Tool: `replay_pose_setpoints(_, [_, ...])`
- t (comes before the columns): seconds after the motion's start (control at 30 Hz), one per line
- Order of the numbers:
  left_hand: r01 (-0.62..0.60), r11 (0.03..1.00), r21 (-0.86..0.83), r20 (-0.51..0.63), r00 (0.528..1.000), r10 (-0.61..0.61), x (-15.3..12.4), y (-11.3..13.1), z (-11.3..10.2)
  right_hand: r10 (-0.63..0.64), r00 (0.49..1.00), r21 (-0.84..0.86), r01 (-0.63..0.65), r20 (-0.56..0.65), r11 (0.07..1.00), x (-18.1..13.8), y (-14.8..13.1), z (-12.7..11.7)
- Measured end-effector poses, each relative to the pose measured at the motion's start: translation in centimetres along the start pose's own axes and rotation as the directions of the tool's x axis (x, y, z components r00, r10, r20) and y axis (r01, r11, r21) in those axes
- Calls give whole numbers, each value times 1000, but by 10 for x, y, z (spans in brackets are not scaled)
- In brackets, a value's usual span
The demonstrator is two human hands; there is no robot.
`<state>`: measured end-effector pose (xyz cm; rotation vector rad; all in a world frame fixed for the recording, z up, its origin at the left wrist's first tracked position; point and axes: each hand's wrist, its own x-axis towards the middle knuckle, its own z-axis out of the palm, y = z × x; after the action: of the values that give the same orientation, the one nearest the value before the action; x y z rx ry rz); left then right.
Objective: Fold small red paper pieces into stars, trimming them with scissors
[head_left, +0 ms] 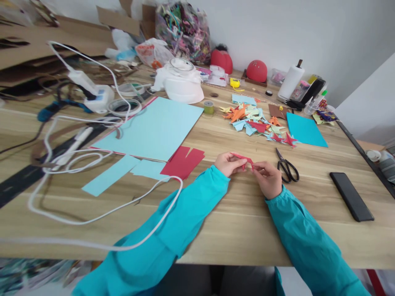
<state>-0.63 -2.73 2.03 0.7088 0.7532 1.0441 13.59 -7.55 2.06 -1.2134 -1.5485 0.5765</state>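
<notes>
Both my hands pinch a small folded piece of red paper (246, 161) just above the wooden table (240, 222). My left hand (227, 164) grips its left end with fingers closed. My right hand (268, 178) holds the right end, also closed. Black-handled scissors (286, 166) lie just right of my right hand. Cut red paper (182, 162) lies to the left of my left hand, beside light blue strips (112, 174).
A large light blue sheet (154, 129) lies at centre left. A pile of several folded paper figures (257, 121) and a blue sheet (305, 130) sit further back. A black phone (351, 196) lies at right. White cables (92, 218) loop across the left side.
</notes>
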Motion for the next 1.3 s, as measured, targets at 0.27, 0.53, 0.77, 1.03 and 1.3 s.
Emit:
replay_pose_setpoints(0.27, [-18, 999, 44, 32, 999, 16, -3, 0, 1, 162, 986, 214, -151, -33, 965, 3, 0, 3])
replay_pose_setpoints(0.53, [49, 989, 139, 11, 999, -51, -8, 4, 9, 284, 956, 271, -292, 68, 917, 5, 7, 0])
replay_pose_setpoints(0.77, [152, 982, 114, 25, 988, -155, -10, 7, 11, 397, 909, 316, -415, 123, 853, 6, 2, -1])
replay_pose_setpoints(1.03, [244, 970, 16, 14, 970, -244, -8, 9, 8, 267, 963, 358, -266, 46, 895, 4, -1, 1])
replay_pose_setpoints(1.3, [211, 976, -45, 43, 977, -209, -8, 7, 7, 344, 932, 333, -363, 116, 870, 5, 1, 1])
